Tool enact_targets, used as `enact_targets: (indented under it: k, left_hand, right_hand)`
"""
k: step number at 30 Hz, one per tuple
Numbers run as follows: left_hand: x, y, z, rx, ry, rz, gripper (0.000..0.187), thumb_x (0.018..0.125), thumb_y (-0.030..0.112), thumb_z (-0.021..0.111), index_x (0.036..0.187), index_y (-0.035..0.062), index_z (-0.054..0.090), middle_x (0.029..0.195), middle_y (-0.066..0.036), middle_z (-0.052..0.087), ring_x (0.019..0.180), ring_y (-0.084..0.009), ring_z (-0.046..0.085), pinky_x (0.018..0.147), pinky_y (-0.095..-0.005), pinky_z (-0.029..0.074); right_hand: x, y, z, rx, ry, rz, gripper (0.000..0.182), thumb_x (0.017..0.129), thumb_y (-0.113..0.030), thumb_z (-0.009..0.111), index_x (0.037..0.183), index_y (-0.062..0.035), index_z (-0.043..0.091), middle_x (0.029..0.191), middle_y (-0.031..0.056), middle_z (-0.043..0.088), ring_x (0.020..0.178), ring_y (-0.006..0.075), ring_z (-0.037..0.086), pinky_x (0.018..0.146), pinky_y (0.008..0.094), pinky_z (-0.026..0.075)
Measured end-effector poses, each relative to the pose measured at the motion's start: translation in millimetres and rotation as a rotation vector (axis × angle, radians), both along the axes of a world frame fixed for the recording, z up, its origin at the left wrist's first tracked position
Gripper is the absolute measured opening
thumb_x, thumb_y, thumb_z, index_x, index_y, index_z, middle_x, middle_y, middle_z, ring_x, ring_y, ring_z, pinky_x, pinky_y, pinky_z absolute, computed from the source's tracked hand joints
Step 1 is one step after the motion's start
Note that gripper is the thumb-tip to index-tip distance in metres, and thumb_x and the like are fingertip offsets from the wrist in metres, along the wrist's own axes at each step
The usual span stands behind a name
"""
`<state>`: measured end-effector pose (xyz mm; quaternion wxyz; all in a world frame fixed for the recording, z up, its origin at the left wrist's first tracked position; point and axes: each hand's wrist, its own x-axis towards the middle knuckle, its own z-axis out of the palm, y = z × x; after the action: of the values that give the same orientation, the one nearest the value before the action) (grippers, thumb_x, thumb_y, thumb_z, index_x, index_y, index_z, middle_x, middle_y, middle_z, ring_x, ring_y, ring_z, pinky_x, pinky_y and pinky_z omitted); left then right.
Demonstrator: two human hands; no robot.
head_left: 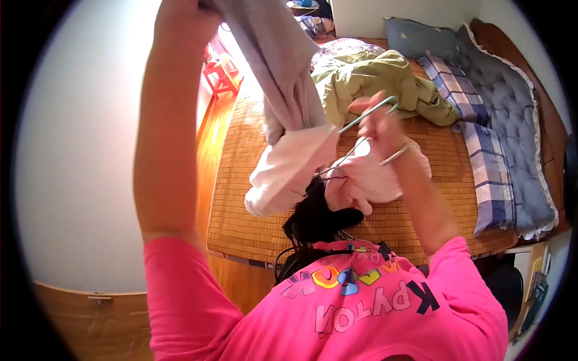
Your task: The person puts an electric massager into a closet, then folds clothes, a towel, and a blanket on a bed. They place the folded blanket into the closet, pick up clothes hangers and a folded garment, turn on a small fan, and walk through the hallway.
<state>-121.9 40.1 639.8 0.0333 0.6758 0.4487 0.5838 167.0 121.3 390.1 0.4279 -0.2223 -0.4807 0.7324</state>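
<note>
My left hand (pixel 191 23) is raised to the top edge of the view, partly cut off, and grips a long grey garment (pixel 280 66). The garment hangs down across the middle and ends in a pale pink part (pixel 289 165). On the other side, my right hand (pixel 384 123), a little blurred, is closed on a mint-green clothes hanger (pixel 368 115). Below that hand lies a light pink garment (pixel 367 174) on the bed mat. Black cloth (pixel 325 210) is bunched close in front of my body.
A woven bamboo mat (pixel 241 180) covers the bed. Olive-green bedding (pixel 367 78) is heaped at the back. A grey-blue pillow (pixel 421 39), plaid pillows (pixel 494 174) and a tufted grey cushion (pixel 512 120) line the far and right sides. A red stool (pixel 223 75) stands on the floor at left.
</note>
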Motion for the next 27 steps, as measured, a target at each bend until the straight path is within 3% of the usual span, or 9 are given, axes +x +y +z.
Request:
enact_targets:
  k: [1, 5, 11, 12, 13, 19, 22, 25, 27]
  left_hand:
    - [-42.4, 21.8, 8.8, -0.288, -0.558, -0.323, 0.025, 0.086, 0.02, 0.064, 0.1, 0.0008, 0.06, 0.097, -0.01, 0.064, 0.092, -0.0224, 0.06, 0.086, -0.0356, 0.048]
    - [-90.0, -0.7, -58.4, -0.295, 0.754, 0.827, 0.032, 0.082, 0.034, 0.068, 0.086, 0.003, 0.066, 0.076, -0.005, 0.064, 0.073, -0.0108, 0.057, 0.067, -0.0279, 0.046]
    - [-62.0, -1.0, -225.2, -0.741, -0.303, 0.295, 0.047, 0.085, 0.036, 0.068, 0.112, -0.0009, 0.058, 0.093, -0.006, 0.063, 0.083, -0.0098, 0.057, 0.07, -0.0247, 0.048]
    - [-69.8, 10.3, -240.1, -0.633, -0.282, 0.35, 0.045, 0.087, 0.036, 0.065, 0.113, -0.0005, 0.057, 0.097, -0.007, 0.062, 0.085, -0.0118, 0.057, 0.07, -0.0259, 0.048]
    - [-71.7, 16.1, -250.3, -0.528, -0.26, 0.405, 0.044, 0.089, 0.035, 0.061, 0.115, -0.0002, 0.056, 0.1, -0.008, 0.06, 0.088, -0.0139, 0.057, 0.07, -0.0271, 0.048]
    - [-57.2, 10.1, -155.8, -0.256, -0.633, 0.104, 0.05, 0.091, 0.036, 0.058, 0.123, -0.001, 0.049, 0.111, -0.013, 0.059, 0.098, -0.0219, 0.058, 0.083, -0.033, 0.05]
    - [-36.5, 3.3, -93.0, -0.272, -0.736, -0.04, 0.053, 0.092, 0.038, 0.055, 0.127, -0.0007, 0.046, 0.119, -0.013, 0.057, 0.106, -0.0257, 0.056, 0.093, -0.0369, 0.046]
    - [-26.3, -16.3, -41.0, -0.395, -0.697, -0.157, 0.05, 0.09, 0.032, 0.06, 0.128, 0.0003, 0.048, 0.119, -0.011, 0.057, 0.109, -0.0236, 0.055, 0.096, -0.0374, 0.045]
    - [1.7, -44.4, -22.9, -0.401, -0.559, -0.374, 0.051, 0.091, 0.034, 0.059, 0.128, 0.0006, 0.048, 0.12, -0.011, 0.057, 0.111, -0.0229, 0.054, 0.097, -0.0365, 0.044]
  right_hand:
    - [10.3, 16.1, 8.2, -0.06, 0.127, -0.04, 0.035, 0.095, -0.037, 0.052, 0.098, -0.0037, 0.062, 0.064, -0.0013, 0.05, 0.047, 0.0057, 0.041, 0.042, 0.0199, 0.038]
    - [95.6, 65.3, 94.1, 0.29, 0.025, -0.413, 0.027, 0.094, -0.024, 0.052, 0.105, -0.0014, 0.062, 0.055, -0.0059, 0.035, 0.043, 0.003, 0.031, 0.038, 0.0198, 0.025]
    - [144.7, 70.7, 178.2, 0.36, 0.22, -0.647, 0.034, 0.099, -0.025, 0.043, 0.114, 0.0029, 0.056, 0.056, -0.0065, 0.02, 0.048, 0.0048, 0.019, 0.045, 0.0217, 0.017]
    - [183.1, 105.5, 183.1, 0.418, 0.029, -0.69, 0.046, 0.082, -0.035, 0.066, 0.124, -0.0177, 0.056, 0.119, 0.0189, 0.06, 0.099, 0.0214, 0.065, 0.081, 0.0447, 0.052]
    - [169.0, 79.5, 201.8, 0.38, 0.302, -0.824, 0.034, 0.1, -0.023, 0.04, 0.114, 0.0041, 0.054, 0.056, -0.0055, 0.021, 0.048, 0.0066, 0.019, 0.047, 0.0227, 0.018]
    - [296.5, 151.9, 189.9, 0.475, 0.449, -1.061, 0.017, 0.088, -0.008, 0.042, 0.097, -0.0006, 0.056, 0.054, -0.0006, 0.032, 0.049, 0.0116, 0.03, 0.047, 0.0263, 0.027]
    - [281.5, 171.2, 88.3, 1.04, -0.867, -1.369, 0.032, 0.09, -0.023, 0.045, 0.108, 0.0017, 0.055, 0.079, 0.0134, 0.065, 0.076, 0.0282, 0.063, 0.074, 0.0389, 0.049]
    - [212.7, 128.3, 0.8, 1.033, -1.685, -0.357, 0.058, 0.082, -0.031, 0.066, 0.127, 0.0011, 0.047, 0.133, 0.0201, 0.047, 0.122, 0.0322, 0.046, 0.103, 0.037, 0.036]
    - [166.1, 96.7, -34.5, 1.051, -1.322, 0.146, 0.083, 0.073, -0.035, 0.077, 0.136, 0.0041, 0.039, 0.141, 0.022, 0.04, 0.13, 0.0309, 0.04, 0.108, 0.0371, 0.031]
